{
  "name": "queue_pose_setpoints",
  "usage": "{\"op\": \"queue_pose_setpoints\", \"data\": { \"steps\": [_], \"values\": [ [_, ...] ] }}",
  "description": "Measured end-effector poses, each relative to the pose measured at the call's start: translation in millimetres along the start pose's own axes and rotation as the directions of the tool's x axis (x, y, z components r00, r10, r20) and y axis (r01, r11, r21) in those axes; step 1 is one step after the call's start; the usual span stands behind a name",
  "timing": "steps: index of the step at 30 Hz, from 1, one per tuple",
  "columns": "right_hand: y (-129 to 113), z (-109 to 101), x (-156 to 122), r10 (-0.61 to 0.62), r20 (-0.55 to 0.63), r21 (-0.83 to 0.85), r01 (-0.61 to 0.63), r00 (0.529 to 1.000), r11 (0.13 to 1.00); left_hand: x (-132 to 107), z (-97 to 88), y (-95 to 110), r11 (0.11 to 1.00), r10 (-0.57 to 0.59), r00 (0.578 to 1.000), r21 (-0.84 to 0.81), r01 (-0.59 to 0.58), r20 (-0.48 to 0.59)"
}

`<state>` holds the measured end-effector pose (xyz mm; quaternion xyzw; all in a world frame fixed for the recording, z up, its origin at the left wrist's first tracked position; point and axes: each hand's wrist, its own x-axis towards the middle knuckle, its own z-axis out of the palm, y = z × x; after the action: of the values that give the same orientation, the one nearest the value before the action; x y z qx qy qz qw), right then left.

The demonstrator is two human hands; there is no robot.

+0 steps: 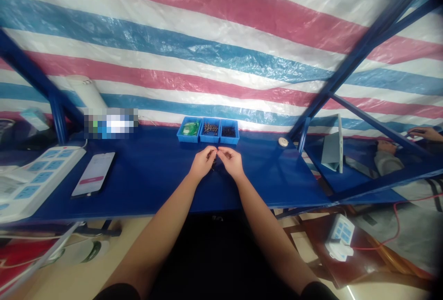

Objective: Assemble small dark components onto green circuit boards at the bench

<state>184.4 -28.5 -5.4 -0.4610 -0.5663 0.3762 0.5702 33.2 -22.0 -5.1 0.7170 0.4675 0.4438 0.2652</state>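
Note:
My left hand (203, 162) and my right hand (231, 160) meet over the blue table (152, 171), fingertips pinched together. Whatever they hold between them is too small to make out. Some small dark bits show on the table just under the fingers. Right behind my hands stand three blue bins side by side. The left bin (188, 138) holds a green bag-like item (190, 128). In the middle bin (209, 139) lie small brassy and dark parts (211, 129). Small dark pieces (228, 132) fill the right bin (229, 140).
To the left lie a phone (94, 173) and a large white power strip (44, 175). A round cream-coloured object (283, 141) sits near the right end. Blue frame posts (304, 135) rise there. Beyond them are a tablet on a stand (332, 147) and another person's hands (386, 147).

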Motion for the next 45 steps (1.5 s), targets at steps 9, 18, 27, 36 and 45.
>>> {"op": "queue_pose_setpoints", "data": {
  "steps": [9,18,27,36,45],
  "values": [
    [0.8,-1.7,1.7,0.001,-0.010,0.008,-0.001,1.000,1.000,0.5,3.1,-2.4,0.999,-0.001,1.000,-0.044,0.000,-0.025],
    [1.1,-0.5,1.1,0.018,0.006,0.058,-0.018,1.000,0.998,0.8,1.9,-2.7,1.000,-0.009,1.000,-0.006,0.009,-0.021],
    [2.1,-0.9,1.5,0.004,-0.002,0.020,-0.004,1.000,1.000,0.2,0.3,1.3,0.999,-0.032,0.999,0.016,0.032,-0.021],
    [2.1,-1.4,1.2,0.001,-0.001,0.023,-0.001,1.000,1.000,0.9,2.0,-1.8,0.998,-0.026,0.999,-0.053,0.025,-0.032],
    [1.7,1.2,-0.5,-0.025,0.050,0.068,0.021,0.998,0.997,1.2,-0.4,0.3,0.999,-0.025,1.000,0.020,0.026,-0.014]
  ]
}}
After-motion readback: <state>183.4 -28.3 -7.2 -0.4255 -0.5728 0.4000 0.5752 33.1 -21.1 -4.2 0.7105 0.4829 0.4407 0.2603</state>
